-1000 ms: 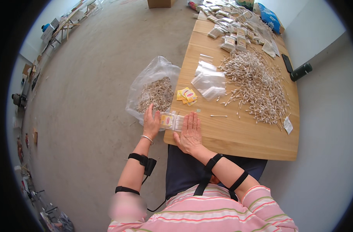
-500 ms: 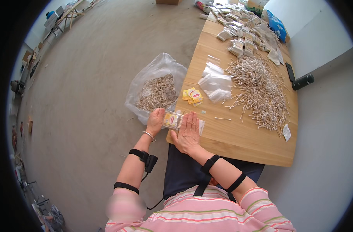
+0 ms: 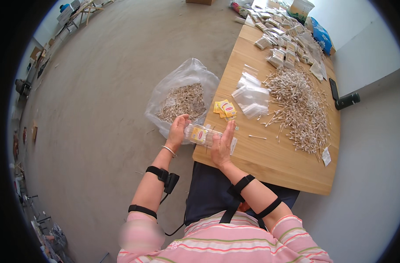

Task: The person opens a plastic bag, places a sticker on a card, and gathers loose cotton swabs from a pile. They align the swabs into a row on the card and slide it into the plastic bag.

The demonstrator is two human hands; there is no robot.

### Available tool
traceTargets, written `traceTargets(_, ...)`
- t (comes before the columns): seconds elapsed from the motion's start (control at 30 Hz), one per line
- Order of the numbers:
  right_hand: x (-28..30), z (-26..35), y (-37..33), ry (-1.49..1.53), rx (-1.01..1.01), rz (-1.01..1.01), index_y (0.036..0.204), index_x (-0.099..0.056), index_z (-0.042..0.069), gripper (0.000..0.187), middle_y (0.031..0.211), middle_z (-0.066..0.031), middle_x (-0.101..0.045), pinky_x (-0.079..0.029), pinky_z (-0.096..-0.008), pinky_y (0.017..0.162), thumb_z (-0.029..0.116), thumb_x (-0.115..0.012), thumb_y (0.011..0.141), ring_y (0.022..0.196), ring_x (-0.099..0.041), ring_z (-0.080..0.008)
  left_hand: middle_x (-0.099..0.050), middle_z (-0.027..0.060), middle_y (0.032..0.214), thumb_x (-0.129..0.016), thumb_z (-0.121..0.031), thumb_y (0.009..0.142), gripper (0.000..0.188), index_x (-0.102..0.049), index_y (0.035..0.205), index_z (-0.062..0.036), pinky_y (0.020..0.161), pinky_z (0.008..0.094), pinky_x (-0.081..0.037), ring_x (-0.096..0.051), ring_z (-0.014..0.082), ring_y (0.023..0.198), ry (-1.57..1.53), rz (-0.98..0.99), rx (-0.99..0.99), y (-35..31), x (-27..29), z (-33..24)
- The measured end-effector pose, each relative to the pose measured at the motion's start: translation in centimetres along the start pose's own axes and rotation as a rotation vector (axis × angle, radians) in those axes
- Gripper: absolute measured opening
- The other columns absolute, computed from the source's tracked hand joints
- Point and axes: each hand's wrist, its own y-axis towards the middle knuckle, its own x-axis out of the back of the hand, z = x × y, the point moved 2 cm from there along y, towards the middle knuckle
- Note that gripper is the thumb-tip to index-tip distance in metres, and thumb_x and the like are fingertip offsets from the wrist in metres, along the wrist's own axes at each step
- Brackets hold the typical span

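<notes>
A clear bag of cotton swabs (image 3: 202, 135) with a yellow card inside lies across the near left corner of the table. My left hand (image 3: 177, 132) grips its left end, with the fingers partly hidden. At the other end stands my right hand (image 3: 222, 147), turned on edge, its fingers stretched out and its thumb by the bag. A white slip (image 3: 233, 146) shows just right of that hand. Yellow cards (image 3: 225, 108) are stacked loosely beyond the bag, beside flat clear zip bags (image 3: 252, 98). One loose swab (image 3: 257, 136) lies apart.
A big heap of swabs (image 3: 298, 105) covers the table's right side. Filled packs (image 3: 283, 44) pile up at the far end. A phone (image 3: 333, 89) and a dark bottle (image 3: 347, 101) lie along the wall. Left of the table, a large plastic sack (image 3: 158, 101) holds more swabs.
My right hand has lifted from lying flat over the bag's right end and turned on edge, uncovering more swabs. My left hand keeps its hold. The view has shifted slightly.
</notes>
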Motion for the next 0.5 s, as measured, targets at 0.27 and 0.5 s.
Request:
traceTargets(0.27, -1.7, 0.8, 0.5, 0.279, 0.035, 0.003, 0.142, -0.017, -0.01, 0.067, 0.151, -0.0263, -0.013, -0.007, -0.0402, 0.115, 0.034, -0.033, 0.095, 0.142, -0.007, -0.0368, -0.049, 0.0151, 0.132, -0.03, -0.041, 0.101, 0.055, -0.037, 0.138, -0.0007, 0.105, 0.0347, -0.037, -0.046, 0.0226, 0.122, -0.428, 0.2, 0.059, -0.6, -2.3, -1.2)
traceTargets(0.5, -3.6, 1.6, 0.1, 0.387, 0.058, -0.011, 0.143, -0.018, -0.008, 0.067, 0.151, -0.0242, -0.016, -0.007, -0.0386, 0.115, 0.039, -0.03, 0.097, 0.143, -0.007, -0.0354, -0.05, 0.015, 0.132, -0.031, -0.042, 0.1, 0.056, -0.038, 0.137, 0.0003, 0.105, 0.035, -0.037, -0.046, 0.0233, 0.123, -0.403, 0.194, 0.009, -1.0, -2.1, -0.8)
